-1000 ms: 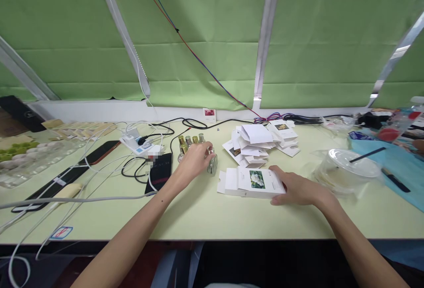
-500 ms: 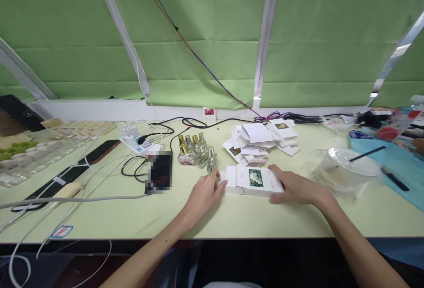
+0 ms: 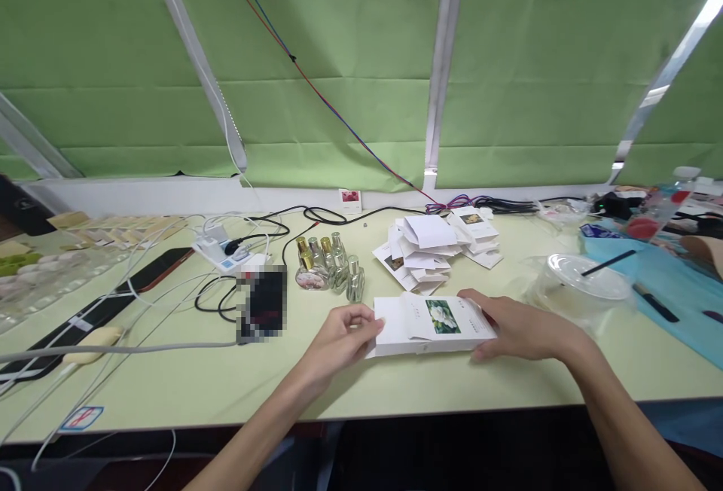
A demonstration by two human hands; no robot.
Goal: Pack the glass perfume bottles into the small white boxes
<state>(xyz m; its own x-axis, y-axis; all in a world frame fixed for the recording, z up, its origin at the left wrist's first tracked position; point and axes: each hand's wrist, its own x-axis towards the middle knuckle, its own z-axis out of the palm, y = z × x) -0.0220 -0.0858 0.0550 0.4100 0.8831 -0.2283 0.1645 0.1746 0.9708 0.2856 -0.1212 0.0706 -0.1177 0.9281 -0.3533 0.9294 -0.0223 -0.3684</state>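
A white paper box (image 3: 466,316) with a white-flower picture lies flat near the front of the table, a plain white part (image 3: 391,319) sticking out from its left end. Fingers and thumb of my left hand (image 3: 342,336) are closed on that plain end. My right hand (image 3: 525,327) grips the box by its right end. Behind my left hand stand several small glass bottles (image 3: 337,269) with gold and silver caps. A loose pile of folded white cartons (image 3: 430,233) is beyond the box.
On the left lie a pixelated dark device (image 3: 265,303), a power strip (image 3: 223,256) and tangled white cables. A lidded plastic bowl (image 3: 584,280) in a clear bag stands to the right, beside a blue sheet (image 3: 683,310). A small picture card (image 3: 350,201) leans at the back.
My left hand has moved from reaching near the front bottle to closing on the box's plain left end. The box has shifted slightly nearer to me. The view has turned slightly.
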